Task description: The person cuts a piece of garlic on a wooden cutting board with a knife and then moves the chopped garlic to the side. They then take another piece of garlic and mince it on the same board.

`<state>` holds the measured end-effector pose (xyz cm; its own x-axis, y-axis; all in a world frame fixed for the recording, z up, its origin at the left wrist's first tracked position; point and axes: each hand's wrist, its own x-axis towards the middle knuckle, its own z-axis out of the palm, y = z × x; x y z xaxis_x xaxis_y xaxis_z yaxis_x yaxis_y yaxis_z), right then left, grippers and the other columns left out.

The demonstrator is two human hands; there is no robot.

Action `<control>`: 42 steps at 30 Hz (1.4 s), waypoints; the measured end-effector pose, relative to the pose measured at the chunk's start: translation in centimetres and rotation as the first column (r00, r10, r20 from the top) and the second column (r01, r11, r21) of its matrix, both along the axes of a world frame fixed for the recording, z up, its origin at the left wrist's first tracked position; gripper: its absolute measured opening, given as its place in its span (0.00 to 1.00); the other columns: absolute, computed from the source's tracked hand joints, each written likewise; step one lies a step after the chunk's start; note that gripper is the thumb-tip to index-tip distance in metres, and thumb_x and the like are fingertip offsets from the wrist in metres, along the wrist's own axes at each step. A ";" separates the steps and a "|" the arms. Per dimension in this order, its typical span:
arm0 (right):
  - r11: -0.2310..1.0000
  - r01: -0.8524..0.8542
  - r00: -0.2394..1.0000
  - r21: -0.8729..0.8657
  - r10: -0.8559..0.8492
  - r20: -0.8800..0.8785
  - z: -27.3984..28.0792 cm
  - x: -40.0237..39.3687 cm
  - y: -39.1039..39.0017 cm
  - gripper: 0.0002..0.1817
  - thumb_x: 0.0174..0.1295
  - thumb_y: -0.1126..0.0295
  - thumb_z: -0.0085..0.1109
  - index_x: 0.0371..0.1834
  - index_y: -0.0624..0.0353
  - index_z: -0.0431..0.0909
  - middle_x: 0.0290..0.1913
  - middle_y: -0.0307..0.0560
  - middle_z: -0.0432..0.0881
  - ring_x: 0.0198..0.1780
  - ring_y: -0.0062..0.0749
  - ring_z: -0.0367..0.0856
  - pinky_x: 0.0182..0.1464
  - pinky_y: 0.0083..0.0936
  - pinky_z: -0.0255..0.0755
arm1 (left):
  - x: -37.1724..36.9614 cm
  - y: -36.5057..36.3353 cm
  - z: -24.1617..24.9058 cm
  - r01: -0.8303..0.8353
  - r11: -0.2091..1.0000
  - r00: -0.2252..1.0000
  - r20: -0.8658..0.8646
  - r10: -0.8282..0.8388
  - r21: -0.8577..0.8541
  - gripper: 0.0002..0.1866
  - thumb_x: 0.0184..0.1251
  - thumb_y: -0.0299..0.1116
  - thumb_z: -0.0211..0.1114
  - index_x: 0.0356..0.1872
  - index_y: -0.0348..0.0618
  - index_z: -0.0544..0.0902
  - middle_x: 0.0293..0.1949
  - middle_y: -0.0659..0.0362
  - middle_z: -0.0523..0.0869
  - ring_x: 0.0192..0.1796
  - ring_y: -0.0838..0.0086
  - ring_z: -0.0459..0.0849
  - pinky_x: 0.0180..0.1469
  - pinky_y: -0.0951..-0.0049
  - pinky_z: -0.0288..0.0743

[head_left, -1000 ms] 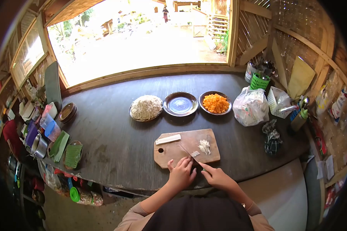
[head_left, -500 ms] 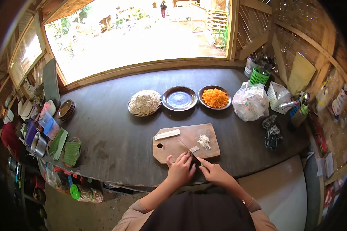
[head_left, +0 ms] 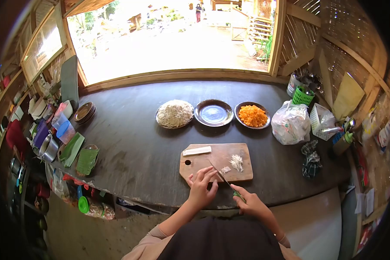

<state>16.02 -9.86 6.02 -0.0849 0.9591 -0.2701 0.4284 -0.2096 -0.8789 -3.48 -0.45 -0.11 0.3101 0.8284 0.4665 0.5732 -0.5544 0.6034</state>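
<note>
A wooden cutting board (head_left: 203,162) lies near the table's front edge. On it are a pale white block (head_left: 197,151) at the upper left, a heap of thin white strips (head_left: 236,162) at the right and a few short white pieces (head_left: 225,170) beside the blade. My left hand (head_left: 202,187) rests at the board's lower edge with its fingers apart. My right hand (head_left: 250,202) is wrapped round the green handle of a knife (head_left: 221,174), whose blade slants up and left over the board.
Behind the board stand a plate of white shreds (head_left: 174,114), an empty dark plate (head_left: 213,113) and a plate of orange pieces (head_left: 253,116). A plastic bag (head_left: 291,123), baskets and a checked cloth (head_left: 311,159) are at the right. Banana leaves (head_left: 87,160) lie left.
My right hand has drawn back to the right with the knife, showing more blade and handle. My left hand's fingers have lifted and spread. The whole view has shifted.
</note>
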 end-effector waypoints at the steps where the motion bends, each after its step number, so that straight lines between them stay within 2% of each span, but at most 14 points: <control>1: 1.000 -0.007 1.000 -0.002 0.007 0.002 -0.1 -0.1 0.0 0.27 0.71 0.66 0.54 0.73 0.48 0.66 0.24 0.51 0.81 0.23 0.29 0.81 0.33 0.31 0.78 | -0.1 0.0 0.1 -0.009 1.000 0.999 0.048 0.008 0.006 0.20 0.60 0.36 0.66 0.55 0.53 0.83 0.64 0.62 0.77 0.68 0.67 0.72 0.66 0.44 0.50; 4: 0.998 0.036 0.999 0.049 -0.035 -0.006 0.2 -0.1 0.1 0.27 0.70 0.67 0.54 0.73 0.48 0.66 0.23 0.50 0.80 0.23 0.30 0.81 0.33 0.31 0.77 | 0.2 0.1 -0.4 -0.029 0.999 0.998 -0.047 0.031 0.037 0.20 0.59 0.37 0.66 0.54 0.54 0.83 0.64 0.62 0.77 0.68 0.67 0.71 0.65 0.43 0.50; 7: 0.995 0.080 0.997 0.052 -0.079 -0.013 0.8 0.0 -0.1 0.26 0.71 0.68 0.54 0.73 0.49 0.67 0.23 0.41 0.79 0.22 0.22 0.78 0.31 0.25 0.76 | 0.7 0.0 -0.8 -0.045 0.994 0.983 -0.175 0.063 0.105 0.19 0.60 0.40 0.66 0.54 0.55 0.83 0.64 0.64 0.77 0.69 0.68 0.70 0.65 0.42 0.49; 9: 0.995 0.075 0.997 0.064 -0.076 0.023 -0.1 0.2 -0.1 0.25 0.70 0.68 0.54 0.71 0.49 0.68 0.24 0.53 0.80 0.24 0.33 0.81 0.34 0.32 0.76 | 0.9 -0.1 -1.1 -0.046 0.988 0.973 -0.218 0.077 0.147 0.19 0.61 0.41 0.65 0.54 0.55 0.83 0.64 0.65 0.76 0.69 0.68 0.70 0.65 0.42 0.48; 13: 0.995 0.046 0.997 0.089 -0.052 0.064 -0.8 0.0 0.0 0.24 0.70 0.68 0.54 0.70 0.49 0.69 0.25 0.57 0.81 0.25 0.41 0.83 0.35 0.35 0.75 | 0.9 -0.1 -1.6 -0.015 0.981 0.948 -0.311 0.075 0.191 0.20 0.62 0.44 0.64 0.54 0.53 0.83 0.63 0.67 0.78 0.69 0.71 0.70 0.65 0.42 0.47; 15: 0.986 0.038 0.994 0.164 -0.055 0.097 -1.0 -0.1 0.0 0.24 0.69 0.68 0.55 0.69 0.49 0.70 0.28 0.61 0.82 0.28 0.51 0.84 0.36 0.37 0.75 | 1.0 -0.1 -1.6 -0.007 0.982 0.943 -0.327 0.070 0.190 0.20 0.63 0.44 0.64 0.55 0.52 0.83 0.63 0.67 0.78 0.68 0.73 0.71 0.65 0.42 0.46; 21: 0.983 0.012 0.981 0.183 -0.047 0.187 0.8 -0.4 0.0 0.22 0.68 0.69 0.55 0.66 0.52 0.74 0.32 0.66 0.82 0.33 0.58 0.84 0.39 0.38 0.75 | 1.0 -0.2 -1.6 0.011 0.984 0.933 -0.356 0.054 0.179 0.21 0.63 0.45 0.63 0.55 0.48 0.82 0.61 0.66 0.80 0.67 0.75 0.72 0.64 0.42 0.47; 22: 0.983 0.009 0.981 0.181 -0.044 0.190 0.6 -0.4 0.1 0.22 0.68 0.69 0.55 0.66 0.52 0.74 0.32 0.66 0.82 0.33 0.58 0.84 0.39 0.38 0.75 | 1.0 -0.2 -1.7 0.011 0.979 0.927 -0.370 0.066 0.202 0.22 0.63 0.46 0.63 0.55 0.48 0.82 0.61 0.66 0.80 0.67 0.75 0.72 0.64 0.43 0.47; 24: 0.958 -0.015 0.984 0.287 -0.037 0.174 -0.1 -0.2 0.2 0.21 0.69 0.70 0.57 0.66 0.51 0.75 0.26 0.61 0.79 0.23 0.35 0.75 0.35 0.30 0.73 | 1.0 -0.2 -2.0 0.007 0.974 0.921 -0.381 0.081 0.225 0.22 0.63 0.46 0.62 0.55 0.47 0.82 0.61 0.66 0.80 0.67 0.75 0.72 0.64 0.43 0.47; 25: 0.958 -0.018 0.984 0.286 -0.034 0.177 0.0 -0.3 0.4 0.21 0.69 0.70 0.57 0.66 0.51 0.75 0.26 0.61 0.79 0.23 0.35 0.75 0.35 0.30 0.73 | 0.9 -0.2 -2.2 0.020 0.970 0.912 -0.401 0.081 0.242 0.22 0.63 0.46 0.62 0.55 0.47 0.82 0.61 0.66 0.80 0.67 0.75 0.72 0.64 0.43 0.46; 27: 0.951 -0.031 0.979 0.307 -0.033 0.200 0.3 -0.8 0.7 0.21 0.68 0.70 0.56 0.64 0.54 0.76 0.31 0.67 0.81 0.31 0.59 0.82 0.38 0.37 0.75 | 0.9 -0.2 -2.2 0.034 0.966 0.904 -0.421 0.080 0.257 0.23 0.63 0.47 0.63 0.55 0.46 0.82 0.61 0.65 0.80 0.67 0.75 0.72 0.64 0.43 0.46; 31: 0.963 -0.019 0.974 0.268 -0.042 0.223 0.3 -1.6 1.8 0.21 0.68 0.71 0.56 0.65 0.54 0.75 0.29 0.67 0.79 0.27 0.58 0.80 0.36 0.35 0.75 | 0.9 -0.3 -2.2 0.049 0.969 0.891 -0.449 0.068 0.243 0.24 0.63 0.48 0.63 0.56 0.45 0.82 0.63 0.64 0.79 0.67 0.75 0.72 0.65 0.44 0.45; 36: 0.964 0.024 0.983 0.265 -0.072 0.172 -0.8 -0.9 1.8 0.22 0.68 0.70 0.57 0.65 0.52 0.75 0.26 0.64 0.78 0.21 0.44 0.75 0.34 0.31 0.73 | 1.0 -0.3 -2.3 0.006 0.972 0.902 -0.422 0.095 0.233 0.28 0.63 0.50 0.62 0.60 0.45 0.79 0.65 0.64 0.77 0.69 0.75 0.70 0.65 0.44 0.45; 42: 0.986 0.017 0.976 0.167 -0.053 0.214 0.8 -0.2 1.0 0.21 0.68 0.69 0.56 0.66 0.49 0.75 0.26 0.63 0.78 0.22 0.37 0.76 0.35 0.30 0.73 | 1.0 -0.3 -2.4 0.002 0.976 0.894 -0.438 0.096 0.219 0.31 0.64 0.52 0.61 0.64 0.44 0.76 0.67 0.64 0.75 0.69 0.74 0.68 0.65 0.43 0.44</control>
<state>15.82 -8.87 6.81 -0.0078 0.9930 -0.1176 0.6073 -0.0888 -0.7895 -2.51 -0.72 -2.49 0.4882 0.7462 0.4526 0.7815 -0.6046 0.1537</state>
